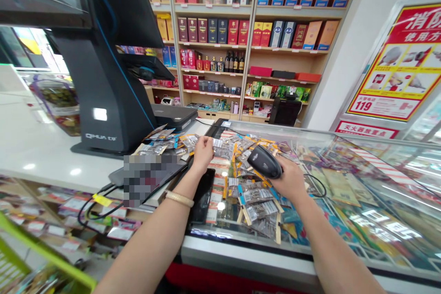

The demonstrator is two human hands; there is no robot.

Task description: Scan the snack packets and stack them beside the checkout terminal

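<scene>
My right hand [292,179] grips a black handheld barcode scanner [264,161], its head aimed left and down over a spread of small snack packets [253,195] lying on the glass lid of a chest freezer [344,183]. A black cable runs from the scanner to the right. My left hand [202,152], a beige bracelet on its wrist, pinches one small silvery packet [217,143] at the far edge of the pile. A black phone [203,195] lies on the glass under my left forearm.
A black point-of-sale terminal [106,96] stands on the white counter [31,147] at left, with a flat device [148,172] and cables beside it. Shelves of boxed liquor and bottles [237,32] fill the back wall. A red fire-safety poster [399,69] hangs at right.
</scene>
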